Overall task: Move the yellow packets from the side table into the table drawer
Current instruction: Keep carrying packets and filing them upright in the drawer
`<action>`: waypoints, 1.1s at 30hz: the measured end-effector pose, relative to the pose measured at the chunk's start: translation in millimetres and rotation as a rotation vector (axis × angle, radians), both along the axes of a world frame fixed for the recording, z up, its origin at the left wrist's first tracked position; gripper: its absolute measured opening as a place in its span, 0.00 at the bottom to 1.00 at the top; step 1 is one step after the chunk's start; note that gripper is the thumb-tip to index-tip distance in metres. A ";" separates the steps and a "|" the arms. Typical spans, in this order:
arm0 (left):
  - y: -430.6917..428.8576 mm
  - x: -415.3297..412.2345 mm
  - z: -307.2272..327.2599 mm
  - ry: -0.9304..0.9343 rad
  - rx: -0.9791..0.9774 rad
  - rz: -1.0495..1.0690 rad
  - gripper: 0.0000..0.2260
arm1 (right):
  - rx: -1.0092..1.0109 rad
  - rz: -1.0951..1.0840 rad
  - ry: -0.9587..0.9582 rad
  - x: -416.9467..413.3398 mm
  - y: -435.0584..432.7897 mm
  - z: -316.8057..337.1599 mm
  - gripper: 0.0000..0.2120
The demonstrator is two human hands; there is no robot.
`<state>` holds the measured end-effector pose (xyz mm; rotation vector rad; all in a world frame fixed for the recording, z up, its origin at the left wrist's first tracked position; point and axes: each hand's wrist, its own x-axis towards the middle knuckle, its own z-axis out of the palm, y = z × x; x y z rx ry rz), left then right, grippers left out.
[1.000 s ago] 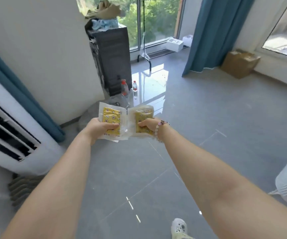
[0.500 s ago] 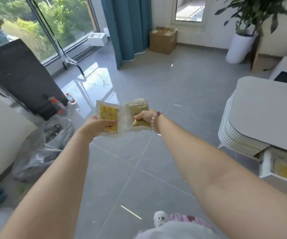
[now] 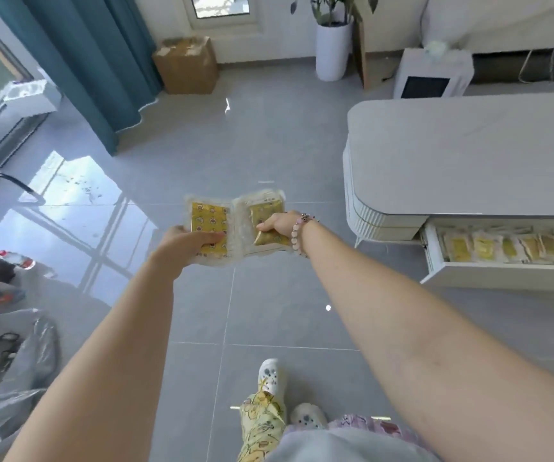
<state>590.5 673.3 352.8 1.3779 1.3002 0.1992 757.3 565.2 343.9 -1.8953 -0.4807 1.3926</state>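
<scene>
Both arms outstretched, left hand and right hand each gripping a yellow packet.

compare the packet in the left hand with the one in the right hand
The left packet faces the camera flat, showing a yellow face with small printed figures; the right packet looks glossier gold, with no print readable.
The left hand grips the left packet at its lower edge; the right hand curls over the right packet's middle.
Both are yellow inside clear wrapping, held side by side.
</scene>
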 end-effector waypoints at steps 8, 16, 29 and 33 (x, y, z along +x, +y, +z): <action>30.9 104.4 -25.0 -0.019 -0.116 -0.241 0.05 | -0.116 -0.199 -0.059 65.8 -4.0 -20.2 0.10; 32.5 212.9 -41.7 -0.068 -0.205 -0.457 0.06 | -0.160 -0.453 -0.112 127.7 -33.0 -24.0 0.19; -89.4 345.8 -89.5 0.036 -0.316 -0.864 0.08 | -0.338 -0.776 -0.077 189.3 -168.3 -45.2 0.21; -127.1 389.5 -93.8 0.070 -0.295 -0.943 0.14 | -0.275 -0.933 0.022 219.7 -202.6 -49.3 0.17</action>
